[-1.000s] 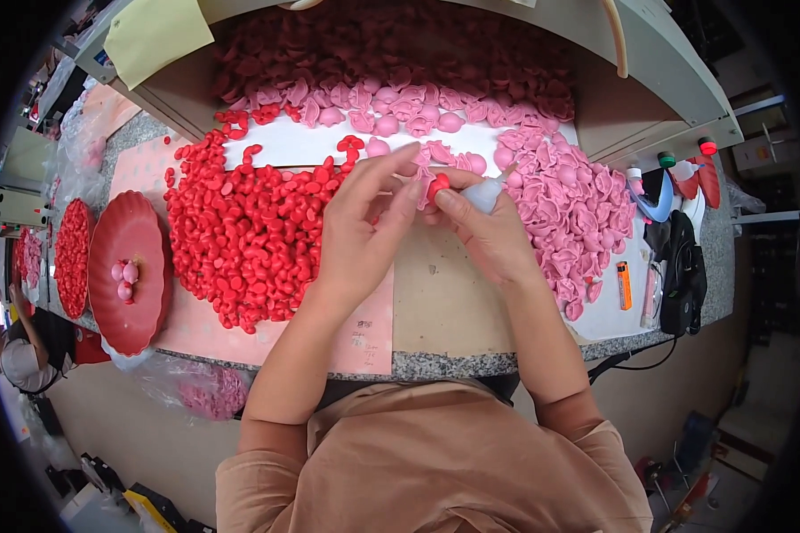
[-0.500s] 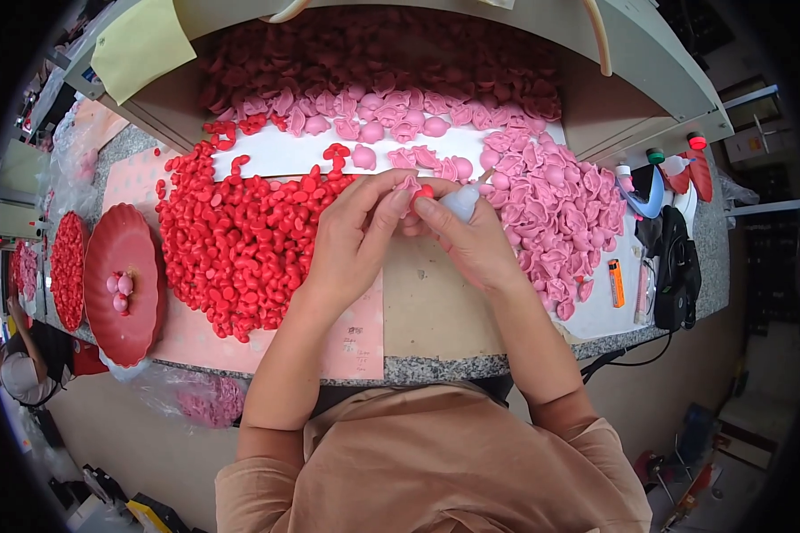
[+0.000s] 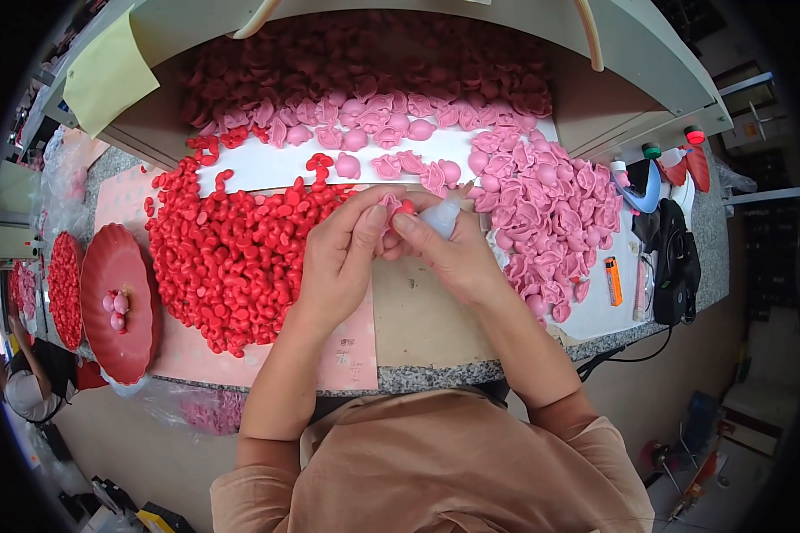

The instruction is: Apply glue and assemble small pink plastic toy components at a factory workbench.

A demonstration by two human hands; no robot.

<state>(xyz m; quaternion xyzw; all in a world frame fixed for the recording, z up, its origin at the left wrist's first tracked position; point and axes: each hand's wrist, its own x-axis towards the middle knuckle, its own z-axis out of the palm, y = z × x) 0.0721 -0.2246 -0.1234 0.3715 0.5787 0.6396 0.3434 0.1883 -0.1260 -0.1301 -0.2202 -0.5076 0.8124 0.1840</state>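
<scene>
Above the brown board, my hands meet with their fingertips together. My left hand [image 3: 340,258] is closed on a small pink, petal-like plastic piece [image 3: 388,211]. A small red plastic piece [image 3: 406,207] sits against it, pinched by the thumb of my right hand [image 3: 462,262]. Tucked in that same right hand is a translucent squeeze bottle [image 3: 441,217] with a thin tip, pointing up and to the right. Fingers hide how the pink and red pieces meet.
A heap of red pieces [image 3: 231,266] lies left, and pink shell pieces [image 3: 551,204] are heaped right. A scalloped red dish [image 3: 120,355] holds several pink-and-red pieces. A grey hood [image 3: 658,62] arches over the back. An orange lighter [image 3: 613,281] and a black tool [image 3: 676,275] lie right.
The whole view has shifted slightly. Both hands keep the same hold, with the pink and red pieces still pressed close together and the bottle still in the right hand.
</scene>
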